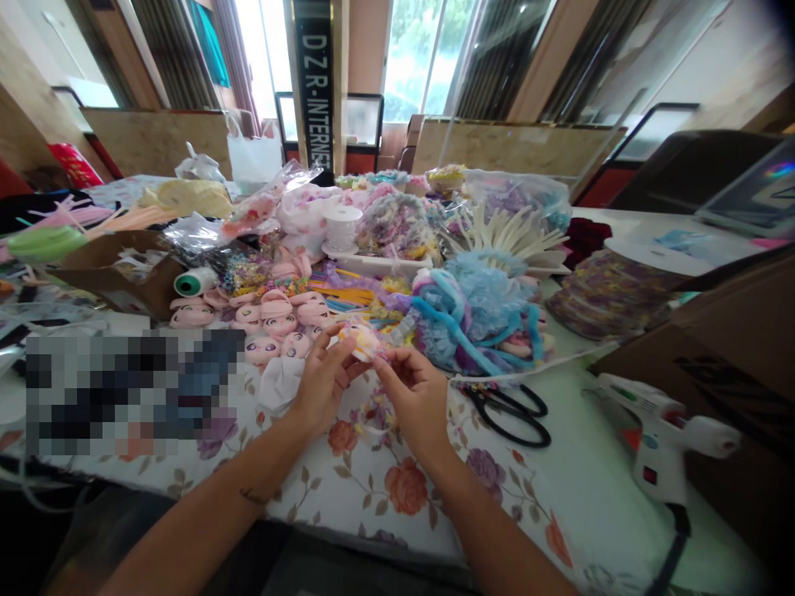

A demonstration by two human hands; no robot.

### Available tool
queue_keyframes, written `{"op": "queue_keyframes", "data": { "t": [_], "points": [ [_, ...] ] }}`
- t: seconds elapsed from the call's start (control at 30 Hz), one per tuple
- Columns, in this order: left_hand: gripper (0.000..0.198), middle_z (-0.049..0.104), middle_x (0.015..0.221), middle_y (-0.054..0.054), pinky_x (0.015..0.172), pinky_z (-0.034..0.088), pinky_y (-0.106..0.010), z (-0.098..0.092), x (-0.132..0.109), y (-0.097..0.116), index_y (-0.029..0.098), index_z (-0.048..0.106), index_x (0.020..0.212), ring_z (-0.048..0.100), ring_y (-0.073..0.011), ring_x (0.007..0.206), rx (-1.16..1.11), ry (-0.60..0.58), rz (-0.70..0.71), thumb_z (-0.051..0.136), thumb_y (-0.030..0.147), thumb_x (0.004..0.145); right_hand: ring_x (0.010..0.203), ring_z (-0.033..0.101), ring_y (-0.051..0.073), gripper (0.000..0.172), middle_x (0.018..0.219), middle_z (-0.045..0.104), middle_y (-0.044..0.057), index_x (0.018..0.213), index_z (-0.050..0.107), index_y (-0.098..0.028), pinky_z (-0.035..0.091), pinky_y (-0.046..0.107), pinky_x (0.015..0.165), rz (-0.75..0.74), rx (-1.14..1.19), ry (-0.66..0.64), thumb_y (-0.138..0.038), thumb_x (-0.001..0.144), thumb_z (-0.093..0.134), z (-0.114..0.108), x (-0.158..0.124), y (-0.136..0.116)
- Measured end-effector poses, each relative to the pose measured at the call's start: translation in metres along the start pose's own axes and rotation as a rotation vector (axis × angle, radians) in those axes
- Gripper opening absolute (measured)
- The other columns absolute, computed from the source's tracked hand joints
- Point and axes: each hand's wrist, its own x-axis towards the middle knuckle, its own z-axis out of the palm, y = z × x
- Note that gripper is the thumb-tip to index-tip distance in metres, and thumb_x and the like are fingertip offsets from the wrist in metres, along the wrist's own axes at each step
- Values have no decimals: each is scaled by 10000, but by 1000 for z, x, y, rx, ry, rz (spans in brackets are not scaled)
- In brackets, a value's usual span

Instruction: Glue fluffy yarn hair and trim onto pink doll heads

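Note:
My left hand (323,372) is closed around a small pale doll head (361,339) with pink and yellow trim on it, raised a little above the table. My right hand (413,387) pinches at the right side of the same head, thumb and finger together on the trim. A strand of colourful trim (371,414) hangs below the hands onto the flowered cloth. White fabric (281,382) lies left of my left hand, and pink doll faces (279,323) are grouped behind it. Black-handled scissors (513,414) rest to the right of my right hand.
A white glue gun (658,439) stands at the right beside a cardboard box (720,364). Blue and purple yarn (475,310), a large spool of trim (614,290) and a white spool (341,230) lie farther back. An open carton (121,277) sits left.

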Motion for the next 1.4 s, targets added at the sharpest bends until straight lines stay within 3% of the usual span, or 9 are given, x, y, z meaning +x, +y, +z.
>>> {"op": "queue_keyframes", "data": {
  "t": [0.2, 0.57, 0.77, 0.87, 1.13, 1.4],
  "points": [
    [302, 682, 879, 12, 745, 545, -303, -1, 1, 0, 224, 541, 978, 663, -128, 754, 70, 19, 30, 714, 281, 737, 525, 470, 102, 199, 620, 558, -28, 718, 608, -171, 387, 221, 488, 59, 42, -18, -341, 732, 710, -1, 4, 2],
    [305, 679, 902, 0, 750, 545, -317, -3, 3, 2, 221, 533, 946, 659, -137, 779, 71, 12, -6, 724, 285, 718, 593, 525, 131, 169, 699, 595, -11, 768, 589, -189, 437, 256, 576, -36, -73, -16, -342, 777, 662, -1, 3, 8],
    [339, 607, 1066, -14, 696, 518, -223, 1, -3, 2, 245, 588, 1015, 624, -127, 843, 322, -29, 209, 739, 271, 713, 583, 465, 111, 291, 685, 507, -40, 752, 530, -197, 386, 227, 529, -12, 10, -13, -408, 717, 728, -1, 5, 10],
    [289, 585, 1149, -26, 691, 519, -223, -1, -4, 1, 253, 605, 1022, 617, -140, 880, 356, -28, 221, 695, 321, 755, 548, 437, 101, 327, 660, 490, -52, 762, 516, -197, 359, 221, 499, 42, 56, -30, -429, 704, 739, -1, 7, 13],
    [245, 604, 1038, -17, 659, 517, -214, -4, -2, 0, 234, 603, 976, 600, -108, 768, 448, 38, 253, 666, 365, 779, 559, 432, 97, 322, 687, 503, -42, 754, 536, -186, 353, 223, 512, 47, 30, -47, -420, 696, 749, 0, 7, 16],
    [222, 577, 1015, -19, 697, 518, -228, -5, -4, -3, 241, 620, 988, 574, -128, 846, 356, 18, 240, 631, 368, 806, 547, 391, 90, 349, 689, 453, -53, 746, 497, -199, 341, 224, 504, 39, 33, -52, -448, 704, 739, 1, 6, 15]
  ]
}}
